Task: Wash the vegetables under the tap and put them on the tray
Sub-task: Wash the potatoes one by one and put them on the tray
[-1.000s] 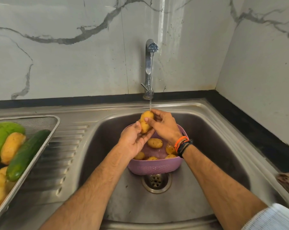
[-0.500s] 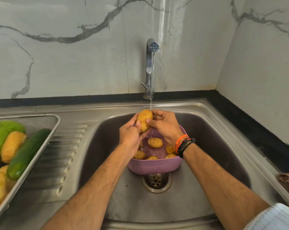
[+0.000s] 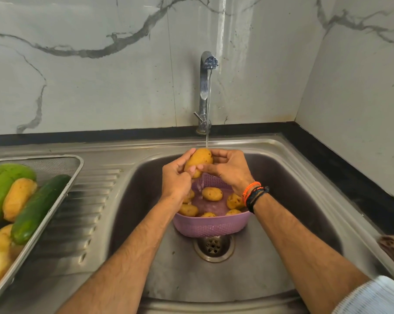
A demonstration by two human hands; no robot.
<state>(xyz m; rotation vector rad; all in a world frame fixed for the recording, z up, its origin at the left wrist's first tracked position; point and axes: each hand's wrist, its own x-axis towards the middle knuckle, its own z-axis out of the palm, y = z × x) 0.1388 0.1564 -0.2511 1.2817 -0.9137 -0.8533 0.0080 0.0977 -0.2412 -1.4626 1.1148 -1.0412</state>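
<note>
A yellow potato (image 3: 199, 160) sits under the thin stream from the tap (image 3: 205, 87). My left hand (image 3: 176, 177) grips it from the left and below, and my right hand (image 3: 229, 169) holds it from the right, thumb across its lower end. Beneath them a purple perforated basket (image 3: 210, 227) stands in the sink (image 3: 282, 200) over the drain, with several more potatoes (image 3: 212, 193) inside. At the left, on the draining board, a metal mesh tray (image 3: 55, 205) carries a cucumber (image 3: 38, 208), a green vegetable (image 3: 1, 184) and several potatoes (image 3: 18, 198).
The marble wall rises right behind the tap and along the right side. A black counter strip (image 3: 341, 173) runs around the sink. The ribbed draining board (image 3: 85, 207) lies between tray and basin. A brown object (image 3: 393, 248) shows at the right edge.
Both hands have turned the potato under the water; my left hand has closed further round it from the left. The basket and the tray have not moved.
</note>
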